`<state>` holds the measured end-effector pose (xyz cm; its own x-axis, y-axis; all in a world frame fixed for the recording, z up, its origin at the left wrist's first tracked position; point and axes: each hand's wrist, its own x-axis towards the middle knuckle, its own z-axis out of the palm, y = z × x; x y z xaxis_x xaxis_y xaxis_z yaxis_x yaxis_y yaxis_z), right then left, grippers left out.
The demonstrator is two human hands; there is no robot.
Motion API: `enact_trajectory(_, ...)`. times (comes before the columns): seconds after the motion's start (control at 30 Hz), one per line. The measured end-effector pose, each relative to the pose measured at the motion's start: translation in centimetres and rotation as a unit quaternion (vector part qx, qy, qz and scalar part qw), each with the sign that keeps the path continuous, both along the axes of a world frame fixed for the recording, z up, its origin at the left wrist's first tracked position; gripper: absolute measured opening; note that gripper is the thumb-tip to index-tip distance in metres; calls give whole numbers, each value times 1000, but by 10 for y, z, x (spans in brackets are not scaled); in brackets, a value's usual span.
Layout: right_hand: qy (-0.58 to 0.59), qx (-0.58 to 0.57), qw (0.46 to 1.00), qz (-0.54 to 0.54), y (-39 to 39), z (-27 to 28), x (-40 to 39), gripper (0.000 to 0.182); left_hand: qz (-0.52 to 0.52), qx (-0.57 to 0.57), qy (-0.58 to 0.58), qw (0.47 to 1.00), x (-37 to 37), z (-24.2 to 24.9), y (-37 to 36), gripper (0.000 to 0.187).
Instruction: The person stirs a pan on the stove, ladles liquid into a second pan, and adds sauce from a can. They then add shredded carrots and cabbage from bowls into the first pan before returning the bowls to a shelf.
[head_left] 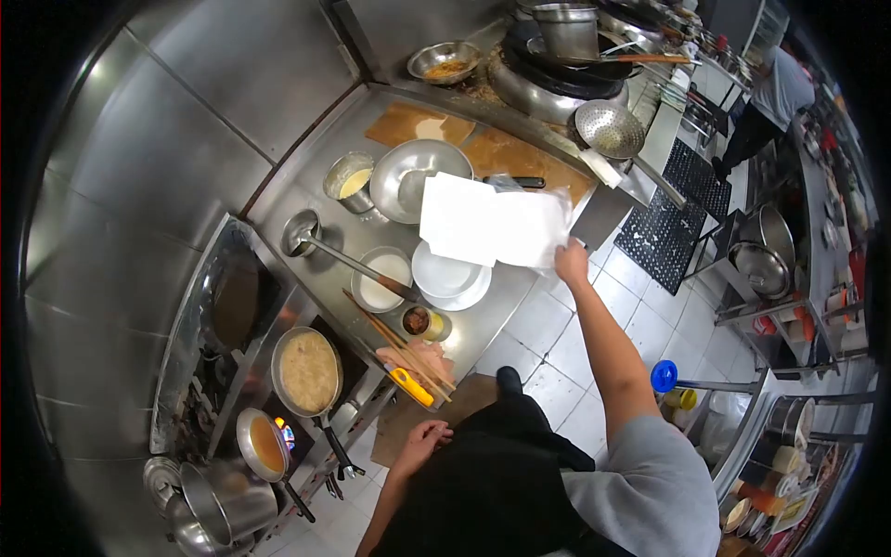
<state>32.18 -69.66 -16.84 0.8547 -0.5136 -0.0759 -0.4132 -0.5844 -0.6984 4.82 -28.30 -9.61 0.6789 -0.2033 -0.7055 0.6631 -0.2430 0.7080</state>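
My right hand [571,262] is closed on the right edge of a white open container or sheet [492,223], held above the steel counter. Thin clear plastic shows at its upper right edge. Beneath it are white bowls [445,276], and behind it a wide steel bowl [408,176]. My left hand [429,441] hangs near my apron, its fingers bent; whether anything is in them is too small to tell. Near that hand, at the counter corner, lie a yellow-handled tool [411,387], wooden chopsticks [399,343] and a pink cloth [432,357].
On the left stove sit a pan of bubbling food [309,371] and a smaller pan [265,446] beside a flame. A ladle [353,264] crosses the counter by an open can [418,321]. Woks [557,84] stand at the back. Another person [780,88] is at far right.
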Motion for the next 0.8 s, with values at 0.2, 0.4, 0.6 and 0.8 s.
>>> enact_trajectory(0.2, -61, 91, 993, -44, -66, -55, -135, 35, -52, -35, -49, 997, 24, -13, -21, 32)
enact_trajectory(0.4, -79, 112, 985, -100, -83, -41, -225, 32, -66, -107, -149, 981, 60, 40, -79, 31)
enact_trajectory(0.6, -161, 205, 957, -124, -44, -35, -236, 38, -234, 47, -478, 846, 102, 101, -166, 71)
enact_trajectory(0.8, -165, 457, 853, -192, 23, -60, -192, 50, -222, 92, -496, 834, 119, 75, -167, 69)
